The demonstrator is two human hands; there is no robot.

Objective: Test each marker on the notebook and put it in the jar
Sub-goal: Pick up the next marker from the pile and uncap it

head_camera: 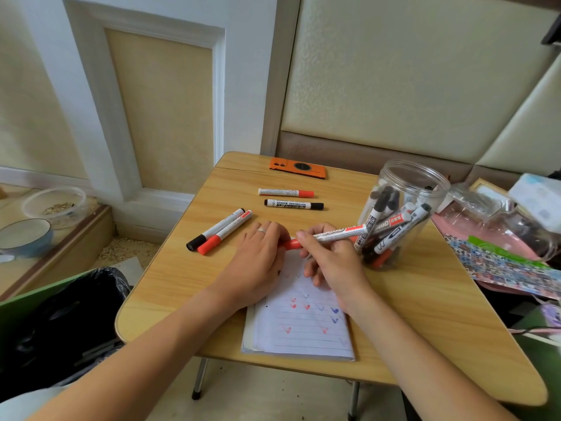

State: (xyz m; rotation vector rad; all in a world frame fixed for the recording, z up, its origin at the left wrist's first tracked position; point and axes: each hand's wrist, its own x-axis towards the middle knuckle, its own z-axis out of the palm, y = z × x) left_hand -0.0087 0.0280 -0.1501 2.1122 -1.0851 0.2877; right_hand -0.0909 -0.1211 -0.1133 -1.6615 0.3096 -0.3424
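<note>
Both hands meet over the top of the notebook (299, 323), sharing one red whiteboard marker (334, 235) held level between them: the left hand (261, 259) pinches its red cap (291, 244), and the right hand (331, 259) curls its fingers around the white barrel, whose far end reaches to the clear plastic jar (403, 214) just beside that hand. Four more markers lie on the wooden table (182, 268): a black-capped marker (215, 230) touching a red-capped one (224, 233) left of the hands, and a red marker (286, 192) and a black marker (294, 204) farther back, near an orange phone (298, 168).
</note>
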